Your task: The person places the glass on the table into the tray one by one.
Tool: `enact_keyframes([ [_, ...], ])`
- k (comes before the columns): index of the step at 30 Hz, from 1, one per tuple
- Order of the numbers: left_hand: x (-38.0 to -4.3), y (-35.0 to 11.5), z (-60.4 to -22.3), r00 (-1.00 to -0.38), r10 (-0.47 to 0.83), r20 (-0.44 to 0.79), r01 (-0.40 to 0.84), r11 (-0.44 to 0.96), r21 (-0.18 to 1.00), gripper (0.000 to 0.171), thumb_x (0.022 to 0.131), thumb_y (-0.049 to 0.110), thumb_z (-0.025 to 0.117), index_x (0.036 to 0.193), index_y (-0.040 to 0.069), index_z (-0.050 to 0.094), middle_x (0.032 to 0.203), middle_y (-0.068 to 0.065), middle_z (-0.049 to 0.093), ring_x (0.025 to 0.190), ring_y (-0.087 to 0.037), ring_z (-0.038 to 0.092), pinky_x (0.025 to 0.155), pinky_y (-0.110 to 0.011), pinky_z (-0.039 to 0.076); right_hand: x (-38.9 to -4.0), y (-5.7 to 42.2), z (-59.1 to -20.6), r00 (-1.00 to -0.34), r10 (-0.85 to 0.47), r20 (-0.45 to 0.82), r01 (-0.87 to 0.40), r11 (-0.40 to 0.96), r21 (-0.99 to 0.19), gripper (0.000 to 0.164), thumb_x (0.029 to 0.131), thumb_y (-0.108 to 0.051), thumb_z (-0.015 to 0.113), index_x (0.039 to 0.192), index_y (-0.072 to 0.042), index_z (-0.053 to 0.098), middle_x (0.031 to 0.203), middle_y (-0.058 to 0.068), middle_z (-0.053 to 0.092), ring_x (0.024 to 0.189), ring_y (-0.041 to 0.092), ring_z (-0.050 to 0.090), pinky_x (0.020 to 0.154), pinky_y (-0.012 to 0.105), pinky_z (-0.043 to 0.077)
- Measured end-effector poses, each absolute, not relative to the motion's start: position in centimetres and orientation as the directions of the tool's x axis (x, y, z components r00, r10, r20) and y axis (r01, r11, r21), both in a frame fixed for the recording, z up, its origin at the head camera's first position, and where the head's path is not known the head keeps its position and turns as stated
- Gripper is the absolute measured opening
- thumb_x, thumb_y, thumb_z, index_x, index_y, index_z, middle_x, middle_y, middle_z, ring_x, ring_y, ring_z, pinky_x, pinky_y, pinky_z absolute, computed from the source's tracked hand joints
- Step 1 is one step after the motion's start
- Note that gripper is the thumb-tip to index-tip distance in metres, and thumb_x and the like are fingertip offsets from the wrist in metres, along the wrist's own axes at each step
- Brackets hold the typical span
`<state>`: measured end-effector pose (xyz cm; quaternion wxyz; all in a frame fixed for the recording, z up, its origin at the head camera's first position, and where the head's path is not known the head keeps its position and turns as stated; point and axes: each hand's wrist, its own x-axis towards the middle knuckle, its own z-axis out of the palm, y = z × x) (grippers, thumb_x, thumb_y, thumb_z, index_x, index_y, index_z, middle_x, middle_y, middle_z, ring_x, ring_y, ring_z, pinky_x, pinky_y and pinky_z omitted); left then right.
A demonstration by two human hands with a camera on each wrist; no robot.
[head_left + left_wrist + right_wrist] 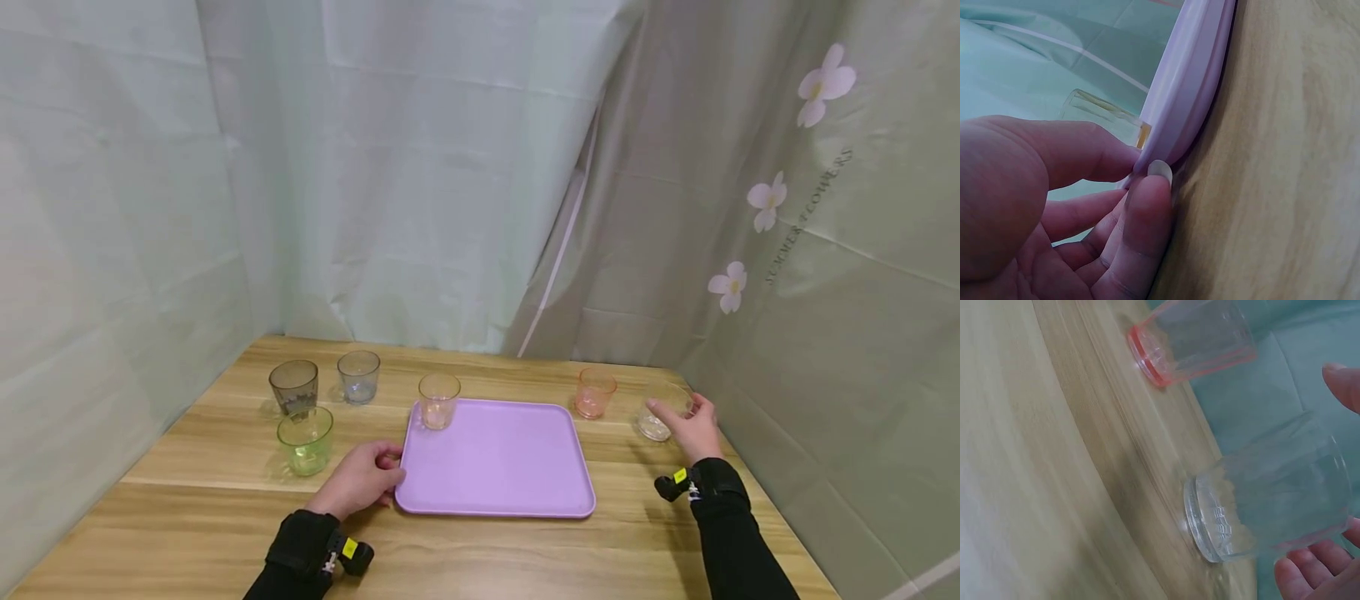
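Observation:
My left hand point(358, 479) pinches the left rim of a purple tray point(498, 462) between thumb and fingers; the left wrist view shows the tray edge point(1175, 106) close up. On the tray's back left corner stands an amber-tinted glass point(438, 403). At the right, my right hand point(693, 431) is around a clear glass point(1266, 494) that stands on the table. Its thumb point(1344, 384) is apart from the glass, while the other fingers are beside the far side near the rim. Whether they touch it I cannot tell.
An orange-pink glass point(595, 394) stands between the tray and the clear glass. Left of the tray are a dark grey glass point(294, 385), a bluish glass point(359, 379) and a green glass point(307, 443). Curtains point(420, 167) hang behind and beside the wooden table point(480, 558).

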<state>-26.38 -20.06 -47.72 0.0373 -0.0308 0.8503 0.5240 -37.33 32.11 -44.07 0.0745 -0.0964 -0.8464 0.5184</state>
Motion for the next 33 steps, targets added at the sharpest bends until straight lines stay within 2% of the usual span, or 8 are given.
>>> enact_keyframes([
  [7, -26.4, -20.1, -47.7, -0.996, -0.008, -0.093, -0.086, 0.446, 0.891, 0.043, 0.097, 0.000, 0.074, 0.137, -0.010, 0.065, 0.099, -0.013, 0.067, 0.071, -0.020, 0.065, 0.063, -0.036, 0.063, -37.9, 32.1, -44.7, -0.972, 0.234, 0.008, 0.098, 0.439, -0.893, 0.124, 0.100, -0.056, 0.074, 0.172, 0.000, -0.010, 0.177, 0.037, 0.007, 0.164, 0.052, 0.019, 0.135, 0.064, 0.023],
  [12, -26.3, -20.1, -47.7, -0.996, -0.005, -0.091, -0.084, 0.442, 0.893, 0.042, 0.096, 0.000, 0.074, 0.136, -0.010, 0.066, 0.097, -0.012, 0.067, 0.070, -0.020, 0.065, 0.063, -0.036, 0.062, -38.2, 32.2, -45.1, -0.978, 0.207, -0.011, 0.098, 0.415, -0.905, 0.123, 0.102, -0.050, 0.074, 0.171, 0.000, -0.014, 0.177, 0.038, 0.005, 0.166, 0.053, 0.015, 0.136, 0.063, 0.021],
  [22, -26.3, -20.1, -47.6, -0.995, -0.007, -0.096, -0.089, 0.447, 0.890, 0.043, 0.096, 0.000, 0.074, 0.137, -0.010, 0.065, 0.098, -0.012, 0.067, 0.070, -0.020, 0.066, 0.063, -0.036, 0.063, -38.7, 32.1, -46.1, -0.979, 0.201, -0.018, 0.097, 0.389, -0.916, 0.124, 0.101, -0.046, 0.077, 0.171, 0.001, -0.014, 0.178, 0.037, -0.005, 0.169, 0.051, 0.005, 0.139, 0.060, 0.016],
  [33, -26.3, -20.1, -47.7, -0.995, -0.013, -0.096, -0.092, 0.441, 0.893, 0.042, 0.096, 0.000, 0.074, 0.136, -0.010, 0.066, 0.097, -0.012, 0.067, 0.070, -0.020, 0.066, 0.063, -0.036, 0.063, -39.7, 32.6, -46.9, -0.976, 0.215, -0.024, 0.112, 0.405, -0.907, 0.124, 0.099, -0.044, 0.081, 0.171, 0.003, -0.009, 0.175, 0.043, 0.004, 0.166, 0.056, 0.013, 0.136, 0.065, 0.020],
])
